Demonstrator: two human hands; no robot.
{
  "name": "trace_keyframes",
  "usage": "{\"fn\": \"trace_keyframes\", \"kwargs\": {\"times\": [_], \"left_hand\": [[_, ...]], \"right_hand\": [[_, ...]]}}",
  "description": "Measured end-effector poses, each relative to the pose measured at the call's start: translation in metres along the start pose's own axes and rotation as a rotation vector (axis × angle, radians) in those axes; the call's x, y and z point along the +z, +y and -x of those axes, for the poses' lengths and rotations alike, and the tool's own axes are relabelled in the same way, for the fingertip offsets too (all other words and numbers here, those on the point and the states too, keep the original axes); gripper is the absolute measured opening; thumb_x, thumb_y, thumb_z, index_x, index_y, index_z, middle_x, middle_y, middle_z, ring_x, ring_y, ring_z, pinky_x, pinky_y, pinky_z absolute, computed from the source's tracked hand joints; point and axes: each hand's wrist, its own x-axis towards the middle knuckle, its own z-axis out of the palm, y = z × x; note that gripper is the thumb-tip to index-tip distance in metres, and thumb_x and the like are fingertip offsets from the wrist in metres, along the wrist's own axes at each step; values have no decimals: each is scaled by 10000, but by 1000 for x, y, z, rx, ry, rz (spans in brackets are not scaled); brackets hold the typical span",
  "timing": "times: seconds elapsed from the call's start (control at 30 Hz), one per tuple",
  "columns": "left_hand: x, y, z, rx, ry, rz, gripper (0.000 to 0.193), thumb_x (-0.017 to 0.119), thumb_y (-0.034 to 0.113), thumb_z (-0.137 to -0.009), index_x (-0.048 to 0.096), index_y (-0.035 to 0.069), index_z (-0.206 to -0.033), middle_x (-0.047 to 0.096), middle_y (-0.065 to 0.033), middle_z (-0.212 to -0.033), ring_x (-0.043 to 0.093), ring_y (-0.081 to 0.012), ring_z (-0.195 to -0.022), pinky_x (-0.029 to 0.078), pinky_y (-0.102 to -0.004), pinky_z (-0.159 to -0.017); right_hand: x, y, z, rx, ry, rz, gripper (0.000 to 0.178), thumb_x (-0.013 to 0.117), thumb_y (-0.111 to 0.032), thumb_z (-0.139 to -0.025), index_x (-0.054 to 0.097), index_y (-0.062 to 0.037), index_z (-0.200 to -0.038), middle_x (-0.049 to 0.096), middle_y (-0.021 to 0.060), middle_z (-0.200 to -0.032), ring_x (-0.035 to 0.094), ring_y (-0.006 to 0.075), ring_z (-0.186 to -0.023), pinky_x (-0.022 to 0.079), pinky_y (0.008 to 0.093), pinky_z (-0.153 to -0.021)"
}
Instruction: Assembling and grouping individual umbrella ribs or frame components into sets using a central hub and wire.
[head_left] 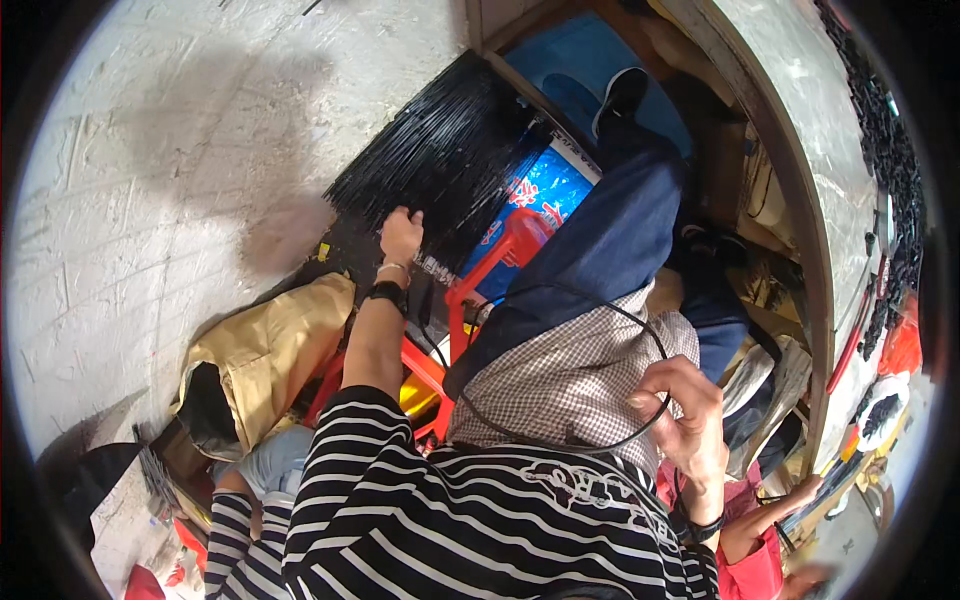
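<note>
and here the right hand [685,410] has thumb and fingertips pinched together on a thin black cable [645,326], looping over the checked cloth [570,390] across the lap! further out, the left hand [402,236], fingers curled, is right by the black strips [440,140]; whether it grips any, hard to tell.

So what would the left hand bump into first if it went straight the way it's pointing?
The left hand would probably meet the thin black strips just ahead of it first, though how near they are is hard to tell.
</note>
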Motion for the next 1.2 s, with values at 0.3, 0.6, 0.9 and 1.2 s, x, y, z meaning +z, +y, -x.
{"fn": "trace_keyframes", "kwargs": {"times": [0.3,0.6,0.9,1.2], "left_hand": [[43,-46,69,78,-177,305,366,652,349,-853,689,23,-1015,695,-206,-963,674,-339,-928,515,-398,-810],[-56,100,108,544,-211,541,265,645,134,-909,638,-16,-1127,687,-61,-973,623,-108,-888,493,-255,-807],[-199,311,204,1086,-487,623,158,579,38,-931,651,-38,-1050,690,-91,-847,658,-142,-818,525,-273,-759],[-175,470,269,1406,-431,539,141,598,24,-914,665,-35,-1023,685,-60,-806,631,-108,-762,503,-232,-716]], "right_hand": [[2,-2,19,-105,22,-48,181,742,-116,-788,647,8,-882,637,120,-886,645,270,-816,507,344,-695],[-24,19,10,-281,110,63,141,686,-104,-821,630,-11,-911,625,131,-950,644,303,-862,518,369,-731],[-25,50,6,-364,50,-123,452,627,29,-790,544,-52,-1226,578,155,-1223,580,338,-1133,500,411,-915],[-162,98,75,-107,938,215,205,605,-44,-835,626,-11,-1036,646,192,-876,637,363,-866,519,406,-704]]}}
